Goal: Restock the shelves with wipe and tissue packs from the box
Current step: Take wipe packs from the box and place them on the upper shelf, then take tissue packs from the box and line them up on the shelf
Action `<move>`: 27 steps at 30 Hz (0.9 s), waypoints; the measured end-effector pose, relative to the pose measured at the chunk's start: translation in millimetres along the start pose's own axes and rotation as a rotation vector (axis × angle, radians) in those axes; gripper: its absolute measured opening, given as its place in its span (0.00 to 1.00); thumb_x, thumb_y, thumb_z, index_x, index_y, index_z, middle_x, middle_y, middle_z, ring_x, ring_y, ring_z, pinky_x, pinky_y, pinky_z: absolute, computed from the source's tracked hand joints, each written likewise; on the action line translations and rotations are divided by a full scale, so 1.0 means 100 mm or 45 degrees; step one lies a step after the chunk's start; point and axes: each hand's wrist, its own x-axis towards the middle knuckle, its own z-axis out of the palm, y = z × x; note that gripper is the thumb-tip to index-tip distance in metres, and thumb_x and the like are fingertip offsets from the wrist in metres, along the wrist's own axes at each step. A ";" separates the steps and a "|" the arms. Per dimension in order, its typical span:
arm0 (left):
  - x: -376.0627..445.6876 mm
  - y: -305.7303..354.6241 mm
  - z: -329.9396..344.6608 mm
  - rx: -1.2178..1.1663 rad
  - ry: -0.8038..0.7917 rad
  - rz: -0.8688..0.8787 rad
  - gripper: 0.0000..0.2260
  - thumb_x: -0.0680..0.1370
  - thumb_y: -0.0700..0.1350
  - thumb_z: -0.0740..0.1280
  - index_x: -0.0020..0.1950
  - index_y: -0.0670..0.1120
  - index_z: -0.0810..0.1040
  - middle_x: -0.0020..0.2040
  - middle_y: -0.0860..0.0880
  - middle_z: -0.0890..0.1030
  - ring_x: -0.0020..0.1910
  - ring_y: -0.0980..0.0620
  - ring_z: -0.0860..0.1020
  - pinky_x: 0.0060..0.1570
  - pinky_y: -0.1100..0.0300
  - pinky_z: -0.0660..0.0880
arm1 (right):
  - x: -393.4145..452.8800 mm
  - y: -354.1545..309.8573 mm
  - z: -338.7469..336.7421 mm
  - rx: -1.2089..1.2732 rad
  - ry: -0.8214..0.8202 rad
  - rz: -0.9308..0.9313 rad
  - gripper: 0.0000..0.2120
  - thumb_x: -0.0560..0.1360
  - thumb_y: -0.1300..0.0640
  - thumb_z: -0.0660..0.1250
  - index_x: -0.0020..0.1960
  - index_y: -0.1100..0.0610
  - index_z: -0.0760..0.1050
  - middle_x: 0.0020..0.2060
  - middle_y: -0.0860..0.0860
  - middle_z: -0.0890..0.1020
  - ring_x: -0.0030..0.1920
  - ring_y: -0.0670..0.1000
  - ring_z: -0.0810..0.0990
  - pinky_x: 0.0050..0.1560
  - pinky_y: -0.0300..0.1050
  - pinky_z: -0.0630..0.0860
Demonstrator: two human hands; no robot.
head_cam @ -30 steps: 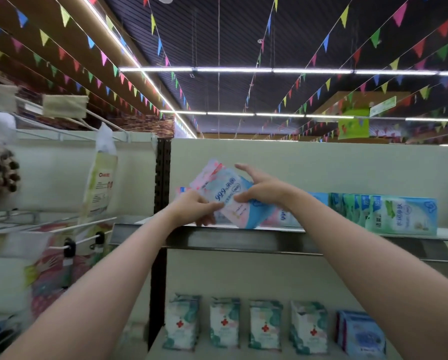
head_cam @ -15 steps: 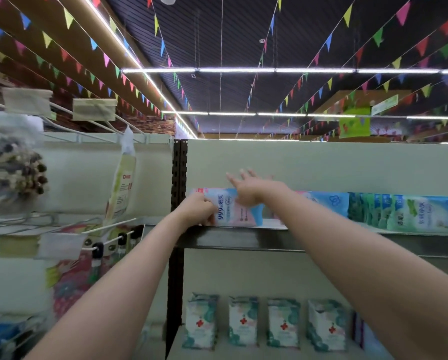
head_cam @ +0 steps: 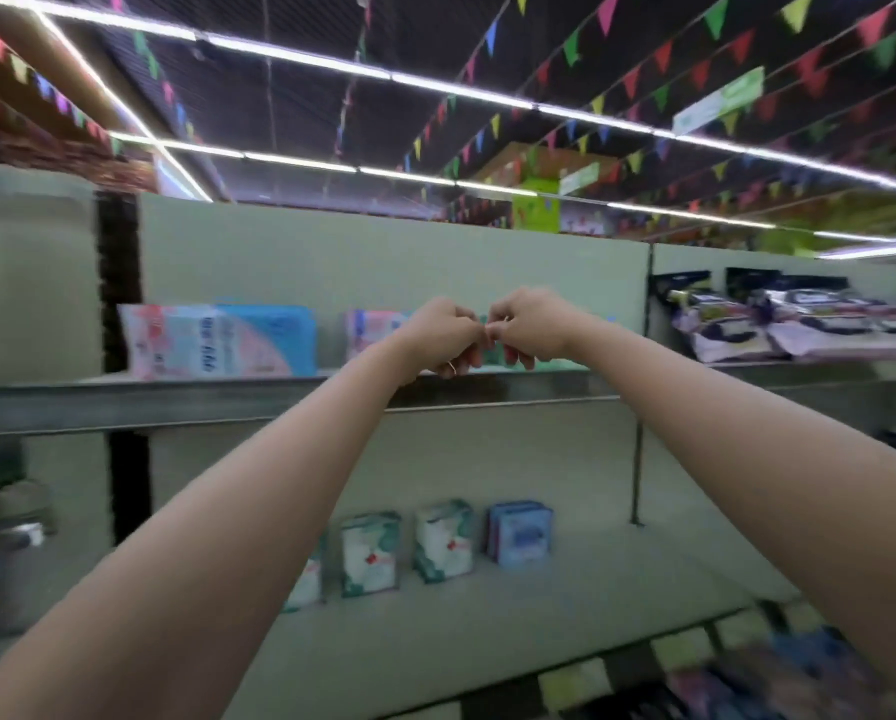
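**Visitor:** What is on the upper shelf (head_cam: 279, 402), from the left?

**Onlooker:** First one pink and blue wipe pack (head_cam: 217, 341), standing on its long edge against the pale back panel, near the shelf's left end. There may be more behind it; I cannot tell. Further right, well apart from it, a second pink pack (head_cam: 370, 335) shows, partly hidden by the person's left wrist.

**Visitor:** And the hands?

**Onlooker:** Two bare arms reach up to that shelf. The left hand (head_cam: 443, 335) and the right hand (head_cam: 526, 324) meet knuckle to knuckle just above the shelf's front lip, fingers curled downward. A green pack edge (head_cam: 560, 363) peeks out under the right hand, but blur keeps me from saying whether either grip holds anything.

**Visitor:** Further right?

**Onlooker:** Past a divider, a heap of dark and lilac bags (head_cam: 799, 324) lies on the neighbouring shelf; too blurred to count.

**Visitor:** Below?

**Onlooker:** On the lower shelf (head_cam: 565, 605) stand small upright packs in a row: one white pack half hidden by the left forearm, then two white and green tissue packs (head_cam: 409, 550) with red marks, then one blue pack (head_cam: 521, 532) at the right end. Four in all that I can see.
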 end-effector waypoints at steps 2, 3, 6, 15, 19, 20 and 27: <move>0.08 0.11 0.45 0.041 -0.101 0.029 0.09 0.75 0.37 0.62 0.36 0.43 0.76 0.20 0.53 0.74 0.16 0.59 0.68 0.18 0.71 0.63 | -0.25 0.43 -0.01 -0.037 0.010 0.083 0.10 0.77 0.61 0.58 0.39 0.57 0.74 0.29 0.51 0.77 0.25 0.46 0.72 0.21 0.33 0.67; 0.11 0.16 0.70 0.063 -0.164 0.040 0.10 0.75 0.37 0.62 0.34 0.44 0.75 0.20 0.53 0.74 0.16 0.59 0.68 0.18 0.71 0.63 | -0.39 0.66 -0.01 -0.027 -0.010 0.137 0.12 0.77 0.62 0.57 0.36 0.56 0.73 0.28 0.51 0.76 0.24 0.46 0.72 0.20 0.33 0.66; 0.14 0.26 1.47 0.106 -0.380 0.050 0.11 0.76 0.38 0.61 0.34 0.46 0.74 0.24 0.52 0.75 0.17 0.60 0.68 0.20 0.71 0.63 | -0.86 1.33 0.07 -0.004 -0.102 0.297 0.14 0.77 0.63 0.56 0.34 0.54 0.71 0.27 0.51 0.76 0.16 0.42 0.70 0.17 0.30 0.63; -0.23 0.04 4.17 0.179 -1.034 -0.095 0.13 0.77 0.36 0.59 0.34 0.46 0.74 0.22 0.53 0.75 0.21 0.56 0.71 0.20 0.70 0.65 | -2.58 3.18 0.89 0.097 -0.428 0.751 0.11 0.78 0.61 0.56 0.45 0.60 0.77 0.35 0.56 0.80 0.26 0.46 0.74 0.20 0.30 0.67; -0.54 -0.15 5.21 0.231 -1.296 -0.135 0.10 0.77 0.39 0.61 0.36 0.43 0.77 0.30 0.49 0.77 0.30 0.51 0.74 0.32 0.60 0.70 | -3.34 3.81 1.35 0.254 -0.519 0.978 0.11 0.79 0.61 0.55 0.42 0.58 0.74 0.30 0.53 0.78 0.26 0.48 0.75 0.25 0.36 0.70; -0.65 -0.18 5.43 0.245 -1.365 -0.154 0.09 0.77 0.39 0.60 0.40 0.42 0.77 0.31 0.49 0.77 0.30 0.52 0.73 0.31 0.61 0.69 | -3.52 3.96 1.48 0.315 -0.540 1.044 0.11 0.79 0.60 0.55 0.43 0.58 0.75 0.31 0.54 0.79 0.27 0.49 0.75 0.25 0.37 0.72; -1.36 -0.59 6.57 0.189 -1.583 -0.456 0.07 0.80 0.40 0.57 0.48 0.43 0.74 0.36 0.49 0.77 0.31 0.54 0.74 0.26 0.66 0.69 | -4.48 4.66 2.30 0.636 -0.680 1.318 0.12 0.80 0.59 0.54 0.49 0.59 0.76 0.35 0.54 0.81 0.31 0.50 0.79 0.31 0.40 0.77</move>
